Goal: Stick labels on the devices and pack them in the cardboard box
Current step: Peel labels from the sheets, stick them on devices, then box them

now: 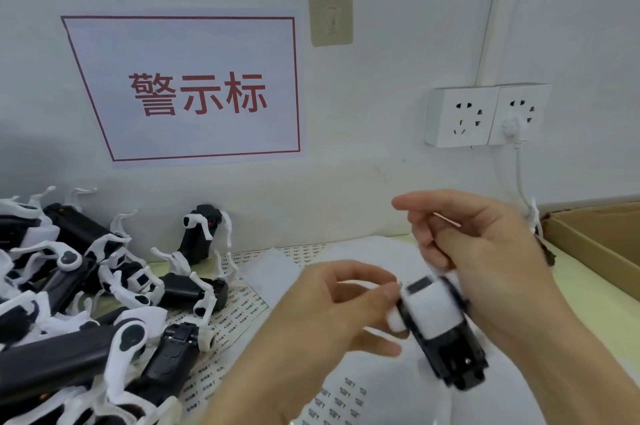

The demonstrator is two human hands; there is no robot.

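Head view is showing my right hand [485, 251] gripping a black and white device [440, 327] in front of me, above the white label sheets [363, 390] that are lying on the table [588, 289]. My right fingers are curling round its upper end, though blur is hiding exactly how they are lying. My left hand [332, 313] is reaching in beside it, thumb and forefinger pressing together at the device's white edge; whether they are pinching a label I cannot tell. A heap of more devices [79, 303] is sitting at my left, spilling over another printed label sheet [239, 313]. An open cardboard box [595, 241] is waiting at the far right, well apart from the heap. On the wall, a red-framed sign [194, 88] is hanging, with a double socket [485, 116] to its right.
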